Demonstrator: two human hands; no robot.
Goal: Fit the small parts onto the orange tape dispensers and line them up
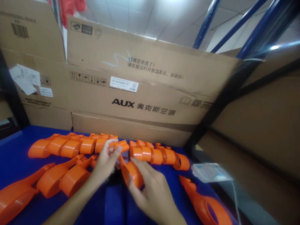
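Both of my hands are on one orange plastic ring-shaped piece with a long handle (134, 175), held up over the blue surface. My left hand (105, 159) pinches the grooved handle end between thumb and fingers. My right hand (153, 184) wraps round the wide ring-shaped body from the right. Just behind my hands stands a row of similar orange pieces (87, 146). More of them (74, 179) lie left of my left forearm. What the piece is for cannot be told from its shape.
A blue tabletop (14, 142) lies below. Another orange piece (217, 209) rests at the front right. A pale clear-cased box with a white cord (211, 172) sits at the right edge. Cardboard panels (93, 97) form a wall behind, and a dark post (211, 106) slants up at right.
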